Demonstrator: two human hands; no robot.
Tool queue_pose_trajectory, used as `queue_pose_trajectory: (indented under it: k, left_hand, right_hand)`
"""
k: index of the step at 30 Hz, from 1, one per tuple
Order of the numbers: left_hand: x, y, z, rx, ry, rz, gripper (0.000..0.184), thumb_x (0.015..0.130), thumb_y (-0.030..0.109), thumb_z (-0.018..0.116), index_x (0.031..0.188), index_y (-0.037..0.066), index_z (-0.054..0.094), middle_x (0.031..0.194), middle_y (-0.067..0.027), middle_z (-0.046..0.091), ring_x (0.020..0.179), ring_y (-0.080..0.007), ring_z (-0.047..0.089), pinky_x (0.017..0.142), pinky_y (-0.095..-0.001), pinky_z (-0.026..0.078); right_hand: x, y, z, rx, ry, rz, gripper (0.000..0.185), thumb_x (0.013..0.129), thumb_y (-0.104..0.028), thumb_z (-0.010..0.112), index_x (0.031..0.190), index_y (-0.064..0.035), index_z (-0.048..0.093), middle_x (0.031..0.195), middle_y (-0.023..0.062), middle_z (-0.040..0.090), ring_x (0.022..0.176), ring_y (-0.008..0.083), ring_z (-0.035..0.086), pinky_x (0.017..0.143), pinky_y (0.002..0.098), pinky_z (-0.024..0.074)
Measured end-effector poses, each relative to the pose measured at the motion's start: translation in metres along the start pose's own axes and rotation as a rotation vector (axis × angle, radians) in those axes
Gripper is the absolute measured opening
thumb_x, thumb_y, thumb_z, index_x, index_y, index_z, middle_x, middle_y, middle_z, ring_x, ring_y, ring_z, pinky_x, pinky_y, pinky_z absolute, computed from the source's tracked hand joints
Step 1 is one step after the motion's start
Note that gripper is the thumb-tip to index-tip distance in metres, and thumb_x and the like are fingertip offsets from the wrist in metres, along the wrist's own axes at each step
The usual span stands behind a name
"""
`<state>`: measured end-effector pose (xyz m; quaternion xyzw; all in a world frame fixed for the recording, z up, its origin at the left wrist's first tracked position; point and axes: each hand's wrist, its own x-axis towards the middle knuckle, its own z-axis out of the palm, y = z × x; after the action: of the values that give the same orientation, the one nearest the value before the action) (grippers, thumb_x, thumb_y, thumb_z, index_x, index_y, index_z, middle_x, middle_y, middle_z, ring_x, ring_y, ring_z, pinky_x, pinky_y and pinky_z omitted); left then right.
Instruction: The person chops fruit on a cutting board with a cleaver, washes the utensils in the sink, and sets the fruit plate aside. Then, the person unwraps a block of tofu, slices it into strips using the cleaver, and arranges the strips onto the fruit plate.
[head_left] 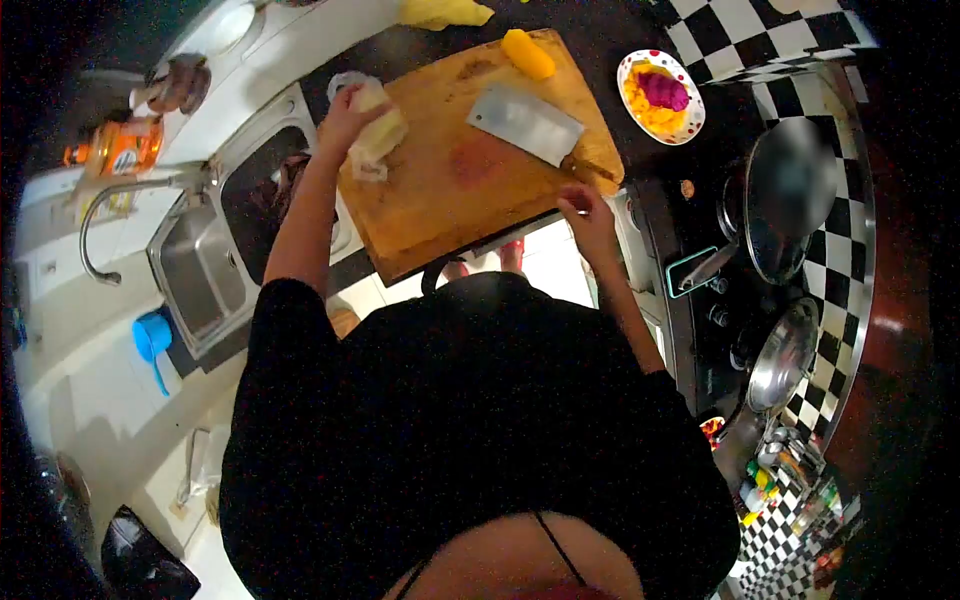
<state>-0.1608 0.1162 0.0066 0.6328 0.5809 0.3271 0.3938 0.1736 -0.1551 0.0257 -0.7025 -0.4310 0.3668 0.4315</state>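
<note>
My left hand (345, 120) is closed on a pale yellowish item in a clear plastic bag (378, 130), over the left part of the wooden cutting board (430, 215). My right hand (588, 215) hovers by the board's lower right edge, its fingers curled; whether anything small is between them is hidden. A cleaver (525, 122) lies flat on the board, its blade slanting down to the right. Above it, near the board's top edge, rests an orange piece of food (528, 55).
A dotted plate (662, 97) holds orange and purple food right of the board. Beyond it are a covered pan (790, 200), another pan (785, 355) and a phone (695, 270). At left are a steel sink (205, 270), faucet (88, 235) and blue dipper (152, 337).
</note>
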Motion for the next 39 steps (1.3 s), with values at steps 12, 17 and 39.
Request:
queue_pose_trajectory:
  k: [12,17,39]
  left_hand:
    - [-0.055,-0.003,-0.068,-0.808,0.403,-0.170,0.019,0.079,0.005,0.057,0.096,0.002,0.049,0.078,-0.0085,0.059,0.066,-0.0148,0.056,0.058,-0.0263,0.045]
    - [-0.103,0.009,-0.050,-0.378,0.246,-0.052,0.045,0.076,0.003,0.060,0.119,0.004,0.048,0.091,-0.0046,0.058,0.075,-0.0118,0.053,0.066,-0.0238,0.044]
    - [-0.110,0.039,-0.040,0.400,0.196,0.207,0.027,0.080,0.003,0.050,0.104,0.011,0.058,0.112,-0.0094,0.056,0.085,-0.0275,0.059,0.067,-0.0353,0.051]
  right_hand:
    - [0.012,-0.008,0.009,0.027,-0.080,0.024,0.023,0.081,-0.016,0.064,0.100,-0.0034,0.059,0.093,0.0084,0.062,0.086,0.0169,0.058,0.078,0.0292,0.0459]
    - [0.020,0.007,0.023,-0.020,-0.076,0.001,0.021,0.081,-0.013,0.063,0.099,-0.0027,0.059,0.095,0.0098,0.062,0.088,0.0199,0.058,0.081,0.0310,0.0449]
    - [0.121,-0.125,0.190,-0.032,-0.691,-0.210,0.044,0.082,-0.034,0.060,0.114,-0.0041,0.053,0.115,0.0108,0.052,0.106,0.0211,0.050,0.089,0.0329,0.0400]
